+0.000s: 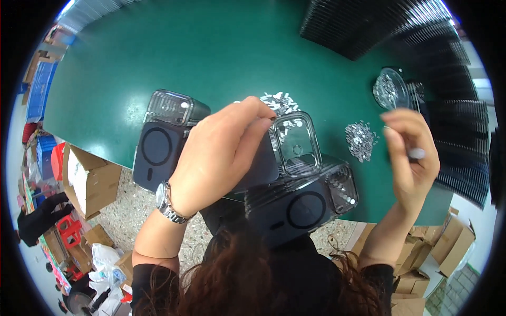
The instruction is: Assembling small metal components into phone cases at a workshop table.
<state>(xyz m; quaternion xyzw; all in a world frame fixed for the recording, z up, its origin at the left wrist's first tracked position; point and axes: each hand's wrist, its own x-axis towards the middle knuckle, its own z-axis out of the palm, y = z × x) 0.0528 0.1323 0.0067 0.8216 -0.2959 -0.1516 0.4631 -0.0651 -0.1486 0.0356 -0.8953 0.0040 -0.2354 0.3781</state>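
Note:
My left hand (219, 145), a watch on its wrist, is closed with thumb and forefinger pinched at the upper edge of a dark phone case (260, 171). This case has a clear camera frame and lies across other cases; the hand hides much of it. A stack of phone cases (300, 210) with ring marks sits at the table's near edge, and another stack (153, 150) stands left. Raised at the right, my right hand (414, 155) is curled round a thin thing with a pale rounded end (416, 153); motion blur hides its kind.
Small silvery pieces form a pile (361, 141) on the green table (211, 47). Pale pieces (282, 102) lie beyond the left hand. A clear round tub (390, 89) holds more. Rows of stacked dark cases (348, 26) line the far right. Cardboard boxes (92, 179) stand on the floor.

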